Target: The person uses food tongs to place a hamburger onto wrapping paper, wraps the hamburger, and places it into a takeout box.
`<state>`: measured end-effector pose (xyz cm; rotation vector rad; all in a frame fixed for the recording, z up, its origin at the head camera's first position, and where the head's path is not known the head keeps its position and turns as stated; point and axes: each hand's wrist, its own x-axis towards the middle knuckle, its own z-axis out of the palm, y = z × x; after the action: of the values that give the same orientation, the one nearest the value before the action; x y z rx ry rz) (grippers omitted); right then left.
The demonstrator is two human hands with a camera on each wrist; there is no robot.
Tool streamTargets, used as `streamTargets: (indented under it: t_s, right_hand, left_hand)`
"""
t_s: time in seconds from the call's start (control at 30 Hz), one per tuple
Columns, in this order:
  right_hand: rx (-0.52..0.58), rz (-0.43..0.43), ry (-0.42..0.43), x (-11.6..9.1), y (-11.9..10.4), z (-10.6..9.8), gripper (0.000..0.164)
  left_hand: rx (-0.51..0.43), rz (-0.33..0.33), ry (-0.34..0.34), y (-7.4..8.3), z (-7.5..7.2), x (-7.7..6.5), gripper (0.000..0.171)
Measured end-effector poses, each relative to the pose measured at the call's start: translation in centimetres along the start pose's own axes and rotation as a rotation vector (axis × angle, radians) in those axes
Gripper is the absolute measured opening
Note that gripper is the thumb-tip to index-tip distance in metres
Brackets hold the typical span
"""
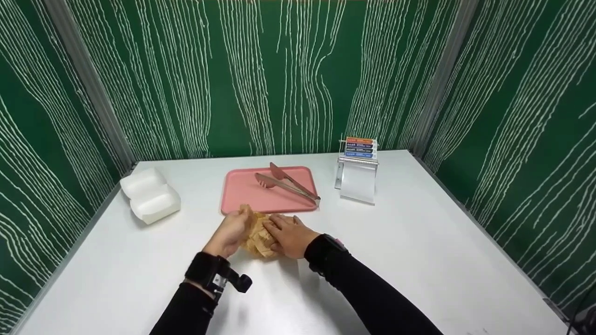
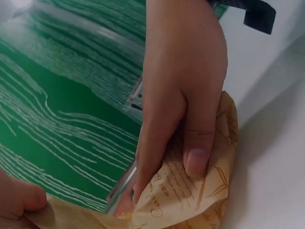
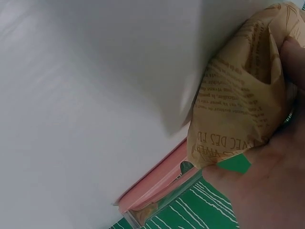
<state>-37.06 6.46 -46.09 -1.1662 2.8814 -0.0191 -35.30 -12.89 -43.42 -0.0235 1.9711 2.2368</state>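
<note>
A crumpled brown wrapping paper (image 1: 259,238) with printed text lies bunched at the table's middle, in front of the pink tray. What it may contain is hidden. My left hand (image 1: 231,231) pinches a raised edge of the paper on its left side. On the other side, my right hand (image 1: 292,236) holds the bundle, fingers across the top and thumb low on the near side. Up close in the left wrist view, the right thumb (image 2: 196,160) bears on the paper (image 2: 178,193). Folds and brown lettering on the paper (image 3: 233,95) show in the right wrist view.
On the pink tray (image 1: 242,195) lies a pair of tongs (image 1: 291,185). An open white takeout box (image 1: 156,200) stands at the left. Toward the back right is a small rack (image 1: 357,179) with colored boxes (image 1: 359,147) on top. Green walls with white lines surround the white table (image 1: 419,242).
</note>
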Motion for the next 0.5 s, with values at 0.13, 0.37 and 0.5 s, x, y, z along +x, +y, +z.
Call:
streamTargets:
  t_s: [0.13, 0.37, 0.5]
  right_hand:
    - [0.011, -0.008, 0.006, 0.0, 0.0, 0.0, 0.064]
    - [0.110, -0.011, 0.011, -0.1, 0.5, 0.0, 0.064]
    - [0.208, 0.000, 0.011, -0.2, 0.8, 0.1, 0.065]
  left_hand:
    - [0.223, -0.013, 0.032, 0.2, 1.6, -0.1, 0.043]
    - [0.370, 0.030, -0.054, 0.1, 3.9, -0.3, 0.052]
    - [0.288, -0.007, -0.115, 0.2, 4.2, -0.2, 0.059]
